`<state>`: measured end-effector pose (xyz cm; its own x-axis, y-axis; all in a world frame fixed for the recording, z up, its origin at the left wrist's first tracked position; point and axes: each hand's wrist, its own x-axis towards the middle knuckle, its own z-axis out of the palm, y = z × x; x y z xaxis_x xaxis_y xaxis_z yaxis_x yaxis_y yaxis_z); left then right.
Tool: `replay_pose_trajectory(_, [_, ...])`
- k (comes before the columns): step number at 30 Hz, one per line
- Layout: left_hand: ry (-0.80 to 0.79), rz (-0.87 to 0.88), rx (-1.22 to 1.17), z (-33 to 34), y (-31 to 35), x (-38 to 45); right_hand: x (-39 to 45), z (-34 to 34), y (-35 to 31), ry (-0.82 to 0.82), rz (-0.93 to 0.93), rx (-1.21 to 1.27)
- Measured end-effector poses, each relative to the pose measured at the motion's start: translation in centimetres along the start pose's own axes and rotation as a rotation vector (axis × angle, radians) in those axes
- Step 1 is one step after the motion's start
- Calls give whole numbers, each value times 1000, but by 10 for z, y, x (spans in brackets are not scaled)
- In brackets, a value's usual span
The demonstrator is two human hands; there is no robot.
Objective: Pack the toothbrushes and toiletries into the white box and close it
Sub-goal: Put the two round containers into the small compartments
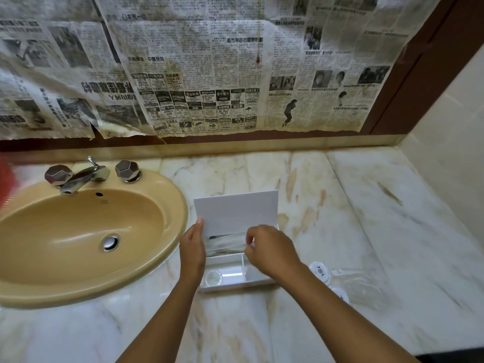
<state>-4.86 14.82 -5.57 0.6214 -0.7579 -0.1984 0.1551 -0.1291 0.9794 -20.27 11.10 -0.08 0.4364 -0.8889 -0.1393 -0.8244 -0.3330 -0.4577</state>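
Observation:
The white box (pixel 230 285) sits on the marble counter beside the sink, its lid (pixel 235 209) standing upright at the back. My left hand (pixel 192 247) holds the lid's left edge with fingers extended along it. My right hand (pixel 267 251) pinches a clear-wrapped toothbrush packet (pixel 225 244) lying in the box's rear section. A small round white bottle cap (pixel 214 278) shows in the front compartment. To the right of the box stand two small white toiletry bottles (pixel 320 272), partly hidden behind my right forearm.
A tan oval sink (pixel 86 237) with a chrome tap (pixel 78 176) lies to the left. Crumpled clear plastic wrap (pixel 364 281) lies on the marble counter (pixel 392 218) at right. Newspaper covers the mirror behind. A beige wall closes the right side.

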Motion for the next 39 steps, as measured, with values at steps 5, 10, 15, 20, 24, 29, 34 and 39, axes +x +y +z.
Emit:
replay_pose_trajectory(5, [-5, 0, -14, 2, 4, -3, -7, -17, 42, 34, 168, -53])
replay_pose_trajectory(10, [7, 1, -25, 3, 5, -5, -15, -24, 74, -110, 327, -131])
replay_pose_trajectory(15, [3, 4, -15, 4, 6, -6, -22, -17, 89, -297, 390, -211])
replay_pose_trajectory(20, [7, 0, -5, 4, 6, -6, -25, -9, 94, -283, 354, -230])
replay_pose_trajectory(24, [7, -8, -7, 4, 5, -6, -24, -14, 92, -248, 349, -235])
replay_pose_trajectory(29, [7, -5, -13, 3, 5, -6, -18, -28, 63, -78, 244, -120])
replay_pose_trajectory(34, [-3, 4, -16, 2, 5, -5, -17, -18, 0, -16, -1, 6])
replay_pose_trajectory(39, [3, -5, 22, -1, -1, 0, -13, 19, -46, -149, -121, -47])
